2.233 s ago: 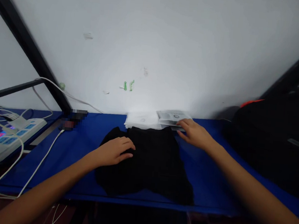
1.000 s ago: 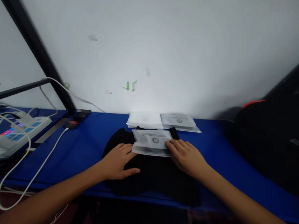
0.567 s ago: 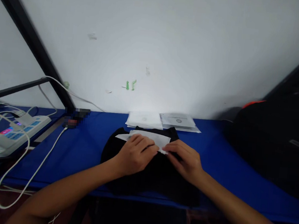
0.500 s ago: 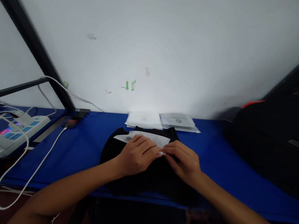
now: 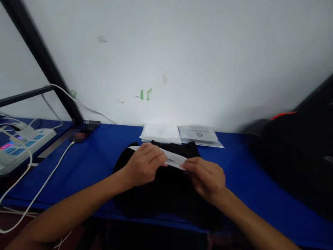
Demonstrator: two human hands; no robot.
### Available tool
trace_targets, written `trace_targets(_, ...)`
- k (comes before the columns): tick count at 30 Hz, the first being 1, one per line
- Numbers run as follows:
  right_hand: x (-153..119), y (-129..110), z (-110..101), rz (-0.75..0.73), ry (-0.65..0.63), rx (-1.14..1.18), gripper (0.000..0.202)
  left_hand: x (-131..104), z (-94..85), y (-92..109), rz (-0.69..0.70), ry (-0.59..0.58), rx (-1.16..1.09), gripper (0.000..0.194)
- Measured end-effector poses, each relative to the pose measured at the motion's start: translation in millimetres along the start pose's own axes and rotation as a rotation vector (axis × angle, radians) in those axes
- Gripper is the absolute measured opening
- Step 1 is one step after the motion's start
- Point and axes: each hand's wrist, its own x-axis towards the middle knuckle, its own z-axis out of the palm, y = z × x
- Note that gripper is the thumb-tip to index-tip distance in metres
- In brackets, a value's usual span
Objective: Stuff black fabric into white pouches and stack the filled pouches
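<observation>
A white plastic bag point(image 5: 174, 159) is held level between both hands, above a black cloth point(image 5: 162, 195) that lies on the blue table point(image 5: 239, 195). My left hand point(image 5: 146, 164) is closed on the bag's near edge, left of its middle. At the bag's right end my right hand point(image 5: 207, 178) pinches it between thumb and fingers. The bag looks narrow from here, and its left part shows beyond my left hand.
Flat white packets point(image 5: 161, 134) and a printed grey packet point(image 5: 198, 134) lie by the wall. On the left are a power strip point(image 5: 19, 152) and a looping white cable point(image 5: 50, 176). A large black bag point(image 5: 310, 162) stands at the right.
My left hand has slid left and away from my right hand, so more of the white bag's near edge shows between them. My right hand has shifted slightly right.
</observation>
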Motion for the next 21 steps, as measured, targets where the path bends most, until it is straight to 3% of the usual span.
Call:
trace_targets(4, 1, 12, -15, 0.17, 0.084, 0.039, 0.022, -12, -11.2, -33, -0.1, 0.024, 0.088, 0.011)
trace_targets(9, 3, 21, -19, 0.295, 0.204, 0.096, 0.014, -17, -23.6, -55, -0.175, 0.014, 0.197, 0.013)
trace_targets(13, 6, 31, -18, 0.316, 0.269, 0.064, 0.01, -13, -27.7, -65, -0.292, 0.041, 0.042, 0.011)
trace_targets(18, -9, 45, -12, 0.23, 0.164, 0.049, 0.009, -18, -24.2, -45, -0.511, 0.103, -0.461, 0.005)
trace_targets(21, -23, 49, -7, 0.213, -0.117, 0.055, 0.014, -28, -19.2, -25, -0.5, -0.019, -0.507, 0.016)
